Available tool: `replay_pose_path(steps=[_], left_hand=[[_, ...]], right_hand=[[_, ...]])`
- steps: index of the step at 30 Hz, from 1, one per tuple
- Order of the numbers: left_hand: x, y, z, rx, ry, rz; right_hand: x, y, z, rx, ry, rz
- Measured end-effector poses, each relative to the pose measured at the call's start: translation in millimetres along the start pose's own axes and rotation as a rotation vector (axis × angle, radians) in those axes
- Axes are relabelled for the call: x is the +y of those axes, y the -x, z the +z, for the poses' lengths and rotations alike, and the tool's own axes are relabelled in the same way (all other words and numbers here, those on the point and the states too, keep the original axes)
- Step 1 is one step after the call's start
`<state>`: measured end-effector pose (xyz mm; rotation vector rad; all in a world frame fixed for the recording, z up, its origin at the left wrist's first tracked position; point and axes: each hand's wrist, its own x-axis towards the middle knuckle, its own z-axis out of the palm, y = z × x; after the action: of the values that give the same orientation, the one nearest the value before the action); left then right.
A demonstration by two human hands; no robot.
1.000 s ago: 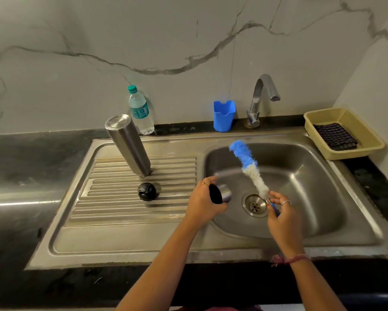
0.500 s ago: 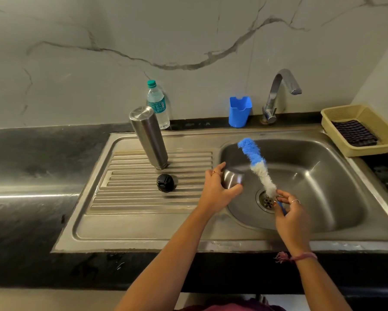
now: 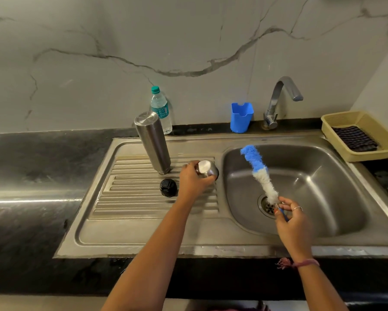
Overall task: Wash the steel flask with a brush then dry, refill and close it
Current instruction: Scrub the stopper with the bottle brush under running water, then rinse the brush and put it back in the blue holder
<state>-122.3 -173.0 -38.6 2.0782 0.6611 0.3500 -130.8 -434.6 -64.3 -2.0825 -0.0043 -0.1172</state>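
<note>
The steel flask (image 3: 153, 142) stands upside down on the ribbed drainboard (image 3: 125, 198), mouth down. Its black stopper (image 3: 168, 187) lies just in front of it. My left hand (image 3: 194, 181) grips the steel cap cup (image 3: 207, 169), upside down at the drainboard's right end beside the basin. My right hand (image 3: 292, 221) holds the handle of the blue and white bottle brush (image 3: 259, 172), whose bristle head points up and left over the sink basin (image 3: 312, 176).
A plastic water bottle (image 3: 160, 108) stands at the wall behind the flask. A blue holder (image 3: 242, 117) and the tap (image 3: 278, 99) sit behind the basin. A yellow basket (image 3: 345, 122) with a dark cloth (image 3: 354, 138) is at the right. Black counter surrounds the sink.
My left hand has carried the cap cup from over the basin leftward to the drainboard and turned it mouth down. The brush stays held over the basin.
</note>
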Motion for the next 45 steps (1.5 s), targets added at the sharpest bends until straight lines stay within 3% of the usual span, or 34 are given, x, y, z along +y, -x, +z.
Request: replay_pose_path(steps=[8, 23, 36, 39, 42, 45], left_hand=[[-12.9, -46.2, -23.9, -0.104, -0.318, -0.074], [-12.3, -61.9, -14.0, -0.21, -0.497, -0.152], [-15.2, -51.7, -4.6, -0.15, -0.464, -0.111], [-7.1, -35.9, 1.0, -0.112, -0.515, -0.019], [7.1, -14.1, 15.1, -0.078, -0.414, 0.12], [20.5, 10.7, 43.0, -0.159, -0.205, 0.155]], right_hand=[[2.8, -1.8, 0.2, -0.002, -0.018, 0.016], [5.4, -13.0, 5.2, -0.033, -0.008, 0.099], [18.9, -18.3, 2.9, -0.137, -0.092, 0.187], [23.0, -21.9, 0.0, -0.151, -0.126, 0.197], [19.2, -24.2, -6.4, -0.144, -0.186, 0.189], [10.9, -24.8, -15.9, -0.145, -0.248, 0.143]])
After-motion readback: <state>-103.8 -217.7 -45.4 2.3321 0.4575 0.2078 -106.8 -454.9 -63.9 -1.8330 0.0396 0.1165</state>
